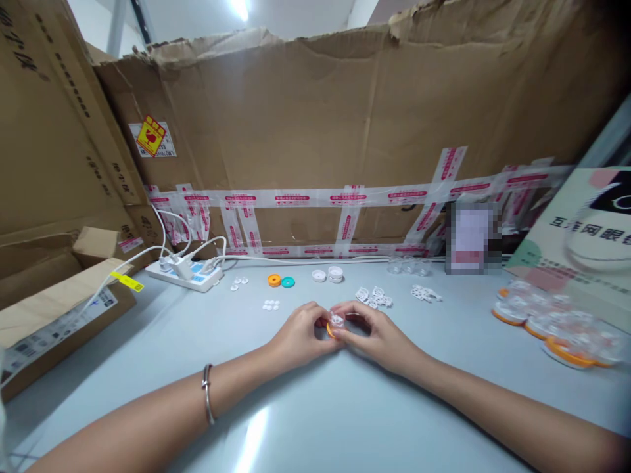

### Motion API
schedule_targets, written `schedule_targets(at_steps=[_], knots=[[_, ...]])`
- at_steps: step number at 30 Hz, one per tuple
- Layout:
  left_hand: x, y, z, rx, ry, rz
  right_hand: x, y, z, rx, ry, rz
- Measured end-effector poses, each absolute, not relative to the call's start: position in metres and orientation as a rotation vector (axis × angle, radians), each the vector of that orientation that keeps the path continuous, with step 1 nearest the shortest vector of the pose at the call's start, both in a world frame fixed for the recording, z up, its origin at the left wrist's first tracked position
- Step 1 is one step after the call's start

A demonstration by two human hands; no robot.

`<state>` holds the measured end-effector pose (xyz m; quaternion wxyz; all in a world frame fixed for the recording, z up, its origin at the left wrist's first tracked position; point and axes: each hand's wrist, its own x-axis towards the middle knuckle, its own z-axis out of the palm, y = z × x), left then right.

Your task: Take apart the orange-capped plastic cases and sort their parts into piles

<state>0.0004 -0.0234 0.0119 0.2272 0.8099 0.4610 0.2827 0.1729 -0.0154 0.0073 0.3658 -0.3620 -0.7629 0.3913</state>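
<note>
My left hand (300, 335) and my right hand (377, 334) meet at the middle of the grey table (315, 407), fingers pinched together. Between the fingertips sits a small orange disc with a clear white part on top (335, 323); both hands grip it. A silver bracelet (208, 394) is on my left wrist. Just beyond the hands lie small white round pieces (271, 305), an orange ring (274, 280), a teal ring (288, 282), white caps (329, 274) and two heaps of white lattice parts (374, 297).
A white power strip (185, 272) with plugged cables lies at the back left. Taped cardboard walls (315, 131) close off the back and left. Cardboard boxes (54, 315) sit on the left; a printed box (576, 243) and stacked orange-and-clear assemblies (557, 328) on the right.
</note>
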Motion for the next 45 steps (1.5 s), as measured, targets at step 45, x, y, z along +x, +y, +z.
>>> schedule_targets(at_steps=[45], knots=[[-0.003, -0.029, 0.018, 2.175, 1.316, 0.742, 0.253, 0.131, 0.025, -1.487, -1.989, 0.03]])
